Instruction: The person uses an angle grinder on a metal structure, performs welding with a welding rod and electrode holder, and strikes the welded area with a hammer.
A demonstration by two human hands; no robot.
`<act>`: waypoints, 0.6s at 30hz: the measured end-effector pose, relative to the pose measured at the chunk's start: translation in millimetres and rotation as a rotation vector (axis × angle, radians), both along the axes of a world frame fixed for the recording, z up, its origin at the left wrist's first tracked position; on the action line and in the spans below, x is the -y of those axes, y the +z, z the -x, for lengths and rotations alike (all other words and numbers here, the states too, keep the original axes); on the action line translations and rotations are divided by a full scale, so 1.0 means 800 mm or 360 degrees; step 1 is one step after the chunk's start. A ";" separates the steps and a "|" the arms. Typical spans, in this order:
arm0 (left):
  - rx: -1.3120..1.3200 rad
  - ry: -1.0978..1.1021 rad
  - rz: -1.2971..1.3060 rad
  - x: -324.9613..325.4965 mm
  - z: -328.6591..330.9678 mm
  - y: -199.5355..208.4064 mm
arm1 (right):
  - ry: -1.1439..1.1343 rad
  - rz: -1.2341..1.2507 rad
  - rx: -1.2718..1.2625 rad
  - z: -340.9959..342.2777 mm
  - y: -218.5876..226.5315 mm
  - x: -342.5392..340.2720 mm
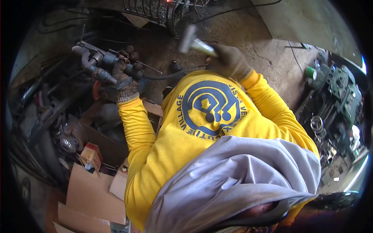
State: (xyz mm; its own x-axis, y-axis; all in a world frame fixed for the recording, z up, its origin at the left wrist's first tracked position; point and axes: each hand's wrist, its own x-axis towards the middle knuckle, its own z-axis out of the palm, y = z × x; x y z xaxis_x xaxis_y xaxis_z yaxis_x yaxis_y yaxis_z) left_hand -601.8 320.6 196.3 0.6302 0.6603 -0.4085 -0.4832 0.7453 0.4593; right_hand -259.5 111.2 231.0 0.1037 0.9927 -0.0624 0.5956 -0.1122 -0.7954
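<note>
Now gripping hammer [195,44] by its handle in closed right hand [232,61], out ahead above floor [246,27]. With left hand [121,74], resting at metal part [101,60], ahead on the left; impossible to tell how far closed or whether holding it.

A hammer [198,46], its head blurred, was gripped in the gloved right hand [230,61] at the far middle. The gloved left hand [119,73] was placed at a metal assembly [110,59], far left. Flat cardboard [91,192] was spread near left; greenish machinery [336,91] was seen at right.
</note>
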 end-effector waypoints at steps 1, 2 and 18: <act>-0.0025 0.0008 0.0019 0.001 0.000 -0.001 | 0.0049 0.0045 0.0108 0.012 0.004 0.000; -0.0045 0.0010 0.0019 0.001 0.000 -0.002 | 0.0095 0.0089 0.0206 0.024 0.006 -0.003; -0.0135 0.0027 0.0011 -0.010 -0.033 -0.012 | -0.0006 0.0036 0.0238 -0.029 0.019 -0.040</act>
State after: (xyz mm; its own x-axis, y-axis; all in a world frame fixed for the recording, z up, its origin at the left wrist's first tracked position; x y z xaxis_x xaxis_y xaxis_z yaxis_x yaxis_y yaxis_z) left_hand -575.4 328.4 187.0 0.5821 0.6675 -0.4643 -0.4552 0.7407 0.4941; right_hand -236.5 142.9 246.3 0.1171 0.9908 -0.0682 0.7069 -0.1314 -0.6950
